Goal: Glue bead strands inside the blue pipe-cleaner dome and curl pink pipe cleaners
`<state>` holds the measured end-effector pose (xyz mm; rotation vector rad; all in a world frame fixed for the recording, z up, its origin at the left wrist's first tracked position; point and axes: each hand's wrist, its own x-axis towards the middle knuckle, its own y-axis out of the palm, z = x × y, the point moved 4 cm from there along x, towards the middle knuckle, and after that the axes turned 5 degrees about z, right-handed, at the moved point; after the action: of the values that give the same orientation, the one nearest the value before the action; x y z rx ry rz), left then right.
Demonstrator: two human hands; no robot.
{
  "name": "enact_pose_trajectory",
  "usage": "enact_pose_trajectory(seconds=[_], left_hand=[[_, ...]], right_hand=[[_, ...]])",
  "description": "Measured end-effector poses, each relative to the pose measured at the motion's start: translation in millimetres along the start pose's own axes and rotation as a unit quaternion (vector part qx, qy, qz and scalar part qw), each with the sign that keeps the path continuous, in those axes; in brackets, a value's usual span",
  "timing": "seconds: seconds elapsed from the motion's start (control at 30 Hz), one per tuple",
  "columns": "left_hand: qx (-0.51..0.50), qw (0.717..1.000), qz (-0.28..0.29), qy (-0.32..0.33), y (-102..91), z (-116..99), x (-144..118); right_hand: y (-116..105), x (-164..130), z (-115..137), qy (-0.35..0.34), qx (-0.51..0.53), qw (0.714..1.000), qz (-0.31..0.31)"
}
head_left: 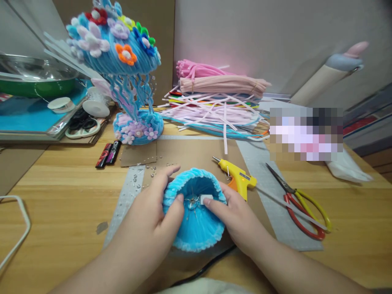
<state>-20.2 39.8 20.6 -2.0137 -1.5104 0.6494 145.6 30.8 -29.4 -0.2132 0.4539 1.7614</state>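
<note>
A blue fuzzy pipe-cleaner dome [199,237] is held low over the cardboard, its hollow inside facing me. Thin wires meet at its centre. My left hand [156,212] grips the left rim, thumb inside and fingers outside. On the right rim, my right hand [235,216] is closed, its thumb pressing a small white block [206,199] against the inner wall. Just beyond the right hand lies a yellow glue gun [240,175], its nozzle pointing to the back left.
A pipe-cleaner jellyfish [122,53] stands at the back left, near two batteries [108,154]. Pipe cleaners [214,106] are piled at the back. Scissors [301,204] lie right of the cardboard [196,153]. Small beads [136,177] are scattered left of it. A spool [96,104] sits farther left.
</note>
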Motion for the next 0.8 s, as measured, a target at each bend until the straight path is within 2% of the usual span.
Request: enact_pose_trajectory(seconds=[0.17, 0.33, 0.4, 0.5, 0.6, 0.7, 0.8], left_hand=[[0.009, 0.999, -0.021, 0.022, -2.5, -4.3, -1.0], [-0.005, 1.0, -0.022, 0.01, -4.1, -3.8, -2.4], [-0.031, 0.999, -0.013, 0.001, -4.7, -2.2, -3.0], [-0.084, 0.996, 0.006, -0.016, -3.6, -0.1, -4.1], [-0.13, 0.99, 0.055, -0.011, 1.5, -2.8, -4.8], [-0.159, 0.983, 0.089, -0.017, 4.4, -6.9, -3.9], [-0.158, 0.983, 0.083, -0.041, 1.5, -7.5, -1.2]], right_hand=[[4.1, -2.2, -0.9, 0.028, 0.031, 0.998, 0.036], [6.5, -2.7, -8.4, 0.062, 0.078, 0.993, 0.066], [6.3, -3.3, -10.9, 0.07, 0.096, 0.991, 0.056], [6.8, -3.8, -9.7, 0.045, 0.145, 0.988, 0.031], [7.6, -4.1, -8.1, 0.027, 0.186, 0.982, 0.006], [8.9, -4.7, -11.8, 0.057, 0.187, 0.981, 0.019], [8.8, -6.2, -18.1, 0.099, 0.186, 0.977, 0.044]])
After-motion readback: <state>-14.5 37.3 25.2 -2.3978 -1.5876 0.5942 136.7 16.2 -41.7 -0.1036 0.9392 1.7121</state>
